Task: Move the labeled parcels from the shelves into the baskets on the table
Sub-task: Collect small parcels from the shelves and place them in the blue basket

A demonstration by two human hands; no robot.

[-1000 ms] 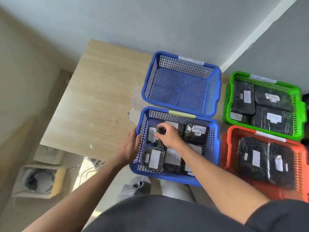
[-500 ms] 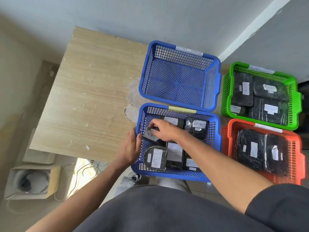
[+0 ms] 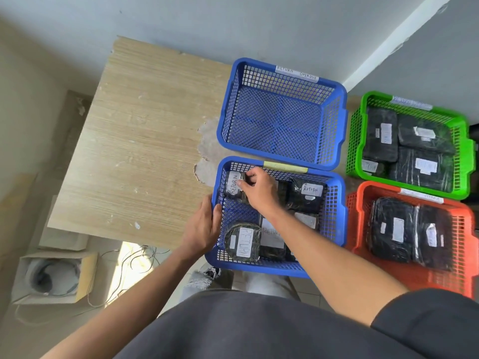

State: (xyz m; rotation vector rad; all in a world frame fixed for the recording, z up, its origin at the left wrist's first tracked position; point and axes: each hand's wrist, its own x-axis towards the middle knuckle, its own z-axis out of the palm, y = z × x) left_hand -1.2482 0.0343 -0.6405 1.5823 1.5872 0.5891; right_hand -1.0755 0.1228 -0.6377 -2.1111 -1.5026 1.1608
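Under right hand [image 3: 259, 189]: parcel [image 3: 234, 186]

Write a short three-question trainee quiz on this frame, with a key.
1. True or false: the far blue basket holds parcels.
2. Which hand grips the near blue basket by its rim?
3. The word on the parcel under the right hand is: A) overdue B) return C) fragile.

Key: 1. False, it is empty. 2. The left hand. 3. B.
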